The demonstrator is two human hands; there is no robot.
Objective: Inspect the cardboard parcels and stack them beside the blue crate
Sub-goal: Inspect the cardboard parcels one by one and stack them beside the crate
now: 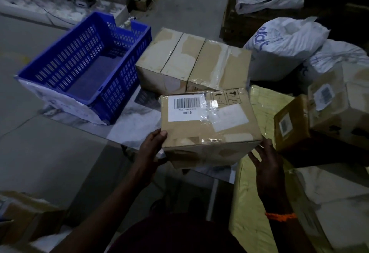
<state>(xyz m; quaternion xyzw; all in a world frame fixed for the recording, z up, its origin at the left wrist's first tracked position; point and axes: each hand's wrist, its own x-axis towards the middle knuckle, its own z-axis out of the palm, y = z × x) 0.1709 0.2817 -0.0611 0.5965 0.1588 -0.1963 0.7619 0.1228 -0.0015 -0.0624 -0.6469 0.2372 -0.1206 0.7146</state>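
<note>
A person's left hand [153, 149] grips the near left corner of a cardboard parcel [209, 127], thumb on top and fingers curled beneath. The right hand [265, 161] is spread wide, its straight fingers against the parcel's near right corner. The brown box hangs over the near edge of the table [129, 127]; whether it rests there or is lifted cannot be told. Its top carries a white barcode label [186, 108] marked 50/18, printed handling symbols, a blank white sticker and glossy clear tape.

Just behind it, three taped parcels [191, 63] sit side by side, touching, right beside the blue crate [117, 93], a slotted plastic bin on the table's far left part. The tabletop is pale and marbled.

The room is dim. White sacks [283, 47] and more labelled boxes [327, 101] pile up on the right, along with yellow wrapped bundles [247, 202]. An orange band [280, 216] circles the right wrist. The grey concrete floor [40, 143] lies to the left.
</note>
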